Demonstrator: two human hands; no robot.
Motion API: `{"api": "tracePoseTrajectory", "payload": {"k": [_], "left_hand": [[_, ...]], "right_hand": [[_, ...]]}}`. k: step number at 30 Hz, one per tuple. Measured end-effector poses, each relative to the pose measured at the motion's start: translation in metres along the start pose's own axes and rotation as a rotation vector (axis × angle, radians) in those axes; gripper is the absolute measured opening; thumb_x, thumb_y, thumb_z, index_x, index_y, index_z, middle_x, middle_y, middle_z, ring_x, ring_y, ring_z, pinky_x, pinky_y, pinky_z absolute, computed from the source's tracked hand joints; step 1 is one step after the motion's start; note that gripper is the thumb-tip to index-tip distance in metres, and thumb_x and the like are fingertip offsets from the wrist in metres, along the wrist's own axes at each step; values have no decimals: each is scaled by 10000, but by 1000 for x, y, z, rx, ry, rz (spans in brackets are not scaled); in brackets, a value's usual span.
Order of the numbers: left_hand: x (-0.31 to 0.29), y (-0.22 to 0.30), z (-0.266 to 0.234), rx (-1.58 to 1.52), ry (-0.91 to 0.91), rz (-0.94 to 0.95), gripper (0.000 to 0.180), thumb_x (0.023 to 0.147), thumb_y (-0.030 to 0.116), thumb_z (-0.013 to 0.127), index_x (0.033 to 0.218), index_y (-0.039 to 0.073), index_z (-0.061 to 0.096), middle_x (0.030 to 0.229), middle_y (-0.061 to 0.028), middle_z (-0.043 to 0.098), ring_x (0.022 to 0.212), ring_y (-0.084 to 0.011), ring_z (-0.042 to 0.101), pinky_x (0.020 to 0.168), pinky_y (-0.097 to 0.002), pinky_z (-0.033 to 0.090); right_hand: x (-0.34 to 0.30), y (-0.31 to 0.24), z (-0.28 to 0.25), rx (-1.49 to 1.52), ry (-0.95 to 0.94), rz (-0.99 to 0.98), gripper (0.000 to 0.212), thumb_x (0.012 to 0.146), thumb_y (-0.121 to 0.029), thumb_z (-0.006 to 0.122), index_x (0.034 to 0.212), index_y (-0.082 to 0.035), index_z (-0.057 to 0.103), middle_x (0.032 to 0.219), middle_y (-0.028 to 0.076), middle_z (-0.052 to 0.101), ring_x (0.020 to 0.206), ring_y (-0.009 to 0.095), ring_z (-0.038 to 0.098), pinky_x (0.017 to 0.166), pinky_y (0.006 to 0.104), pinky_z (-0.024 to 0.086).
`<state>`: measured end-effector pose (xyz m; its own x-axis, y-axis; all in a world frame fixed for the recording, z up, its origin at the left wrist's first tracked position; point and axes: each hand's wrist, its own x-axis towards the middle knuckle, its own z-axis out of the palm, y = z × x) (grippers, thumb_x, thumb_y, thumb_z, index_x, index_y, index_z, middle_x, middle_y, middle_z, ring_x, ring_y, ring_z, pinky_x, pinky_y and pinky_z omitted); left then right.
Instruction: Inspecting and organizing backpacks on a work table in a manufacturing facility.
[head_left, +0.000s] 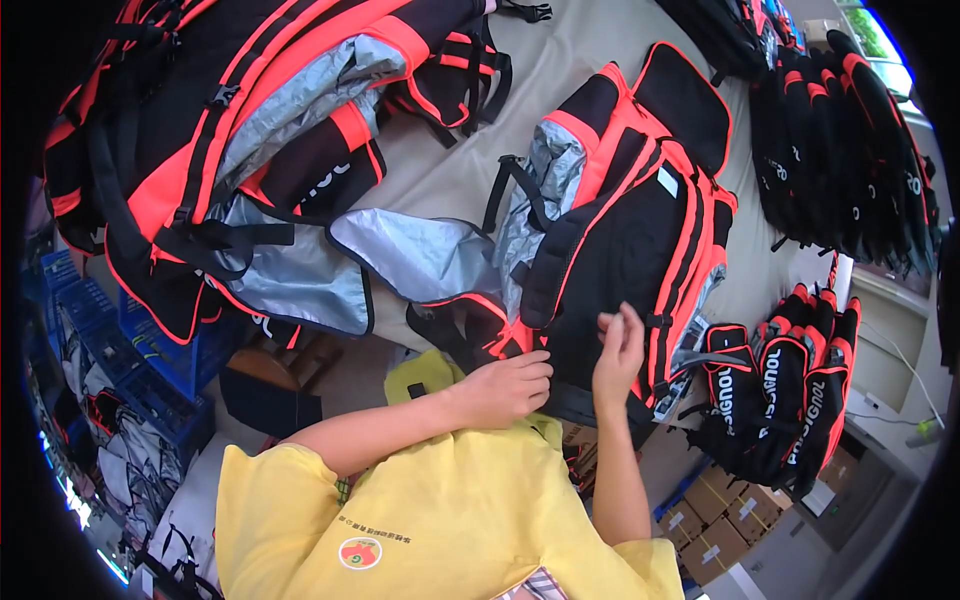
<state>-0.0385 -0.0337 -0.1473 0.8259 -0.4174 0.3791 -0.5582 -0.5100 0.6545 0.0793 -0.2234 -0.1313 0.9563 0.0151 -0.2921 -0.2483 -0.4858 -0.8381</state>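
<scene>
A black backpack with neon orange-red trim and silvery lining lies in front of me, its back panel and shoulder strap facing up. At its lower left corner, my left hand is closed, fingers curled by an orange-red edge. What those fingers grip is hidden. My right hand is raised over the lower part of the black panel, fingers loosely bent and apart, with nothing seen in it. A silver-lined flap spreads out to the left of the backpack.
More black and orange-red bags are heaped at the left on the beige-covered table. Bags stand in rows at the far right and nearer right. Blue crates are at the left, cardboard boxes at the lower right.
</scene>
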Motion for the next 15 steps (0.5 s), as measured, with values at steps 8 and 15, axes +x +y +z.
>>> {"api": "tracePoseTrajectory", "payload": {"k": [8, 15], "left_hand": [[25, 0, -74, 58, 206, -66, 403, 825, 246, 740, 1165, 31, 736, 1172, -123, 668, 1221, -322, 617, 1168, -531, 437], [-4, -61, -113, 146, -113, -482, 754, 783, 381, 882, 1447, 125, 630, 1273, -82, 669, 1219, -314, 632, 1090, -499, 441]], "right_hand": [[69, -64, 55, -271, -345, -136, 877, 978, -273, 730, 1645, 35, 251, 1315, 194, 719, 1152, 318, 722, 1001, 390, 550], [56, -39, -27, -1047, -99, -59, 784, 1028, -181, 603, 1700, -81, 210, 1078, 388, 705, 947, 559, 705, 824, 604, 569]]}}
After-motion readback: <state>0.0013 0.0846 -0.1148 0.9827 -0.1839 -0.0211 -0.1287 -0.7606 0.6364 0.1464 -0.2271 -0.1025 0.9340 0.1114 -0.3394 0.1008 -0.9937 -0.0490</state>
